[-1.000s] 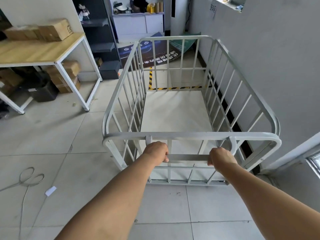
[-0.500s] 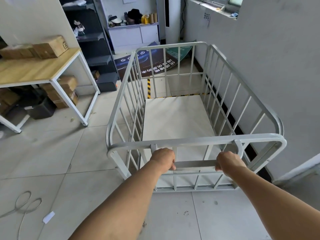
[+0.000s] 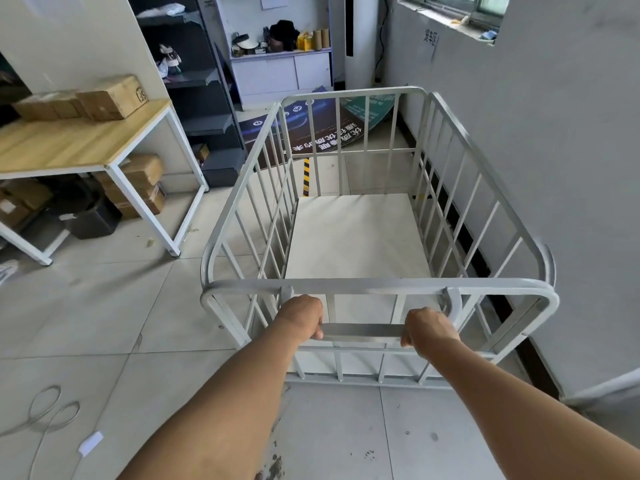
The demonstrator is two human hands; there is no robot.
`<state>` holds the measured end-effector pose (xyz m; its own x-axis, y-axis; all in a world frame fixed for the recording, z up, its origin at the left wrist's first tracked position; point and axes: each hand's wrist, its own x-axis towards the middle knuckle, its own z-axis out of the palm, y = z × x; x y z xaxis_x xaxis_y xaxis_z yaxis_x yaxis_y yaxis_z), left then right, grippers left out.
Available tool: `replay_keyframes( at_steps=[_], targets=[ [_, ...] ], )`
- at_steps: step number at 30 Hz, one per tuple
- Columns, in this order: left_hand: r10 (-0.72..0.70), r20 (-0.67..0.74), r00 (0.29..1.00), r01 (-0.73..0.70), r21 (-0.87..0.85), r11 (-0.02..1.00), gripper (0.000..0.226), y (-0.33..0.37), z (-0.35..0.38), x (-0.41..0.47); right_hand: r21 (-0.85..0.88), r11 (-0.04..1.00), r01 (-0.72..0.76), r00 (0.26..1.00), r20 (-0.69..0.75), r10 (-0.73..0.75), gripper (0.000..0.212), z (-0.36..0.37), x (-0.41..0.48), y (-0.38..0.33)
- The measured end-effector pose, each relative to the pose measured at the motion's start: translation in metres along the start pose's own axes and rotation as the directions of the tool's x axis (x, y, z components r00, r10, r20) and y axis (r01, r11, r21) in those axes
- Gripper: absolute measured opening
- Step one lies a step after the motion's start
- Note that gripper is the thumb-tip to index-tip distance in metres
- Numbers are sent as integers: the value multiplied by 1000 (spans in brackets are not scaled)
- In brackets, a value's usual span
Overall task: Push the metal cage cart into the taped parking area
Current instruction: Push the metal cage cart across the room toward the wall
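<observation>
We read little for certain. A paper sign [image 3: 431, 41] on the grey wall under the window bears three dark Chinese characters, the last two seemingly 车区. A dark blue banner [image 3: 325, 142] on the floor behind the metal cage cart [image 3: 381, 284] carries a line of large white Chinese characters, upside down to us and not legible in full. A cardboard box [image 3: 110, 97] on the worktop [image 3: 69, 143] has a dark printed mark resembling "JS", turned sideways.

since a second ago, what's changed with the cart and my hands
The cart rolled forward, and its bed now covers the cross tape that lay just ahead of it; only the lengthwise tape at its left shows. The left hand and right hand kept gripping the handle, and the cart stayed close along the wall.
</observation>
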<state>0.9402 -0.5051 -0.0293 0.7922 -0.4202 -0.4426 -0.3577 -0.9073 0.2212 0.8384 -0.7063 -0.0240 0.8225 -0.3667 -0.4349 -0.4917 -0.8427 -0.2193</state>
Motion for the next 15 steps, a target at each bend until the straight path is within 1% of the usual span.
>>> replay_keyframes(
  at_steps=[5,8,15],
  targets=[
    [-18,-31,999,17,-49,999,26,-11,-9,22,19,999,27,1000,0,-27,17,-8,25,-9],
    [-17,-48,999,14,-59,998,25,-17,-15,36,19,999,27,1000,-5,-27,14,-12,41,-16],
    [25,-51,998,-28,-59,998,22,-35,-35,74,-16,1000,-21,1000,-1,21,14,-25,77,-39]
  ],
)
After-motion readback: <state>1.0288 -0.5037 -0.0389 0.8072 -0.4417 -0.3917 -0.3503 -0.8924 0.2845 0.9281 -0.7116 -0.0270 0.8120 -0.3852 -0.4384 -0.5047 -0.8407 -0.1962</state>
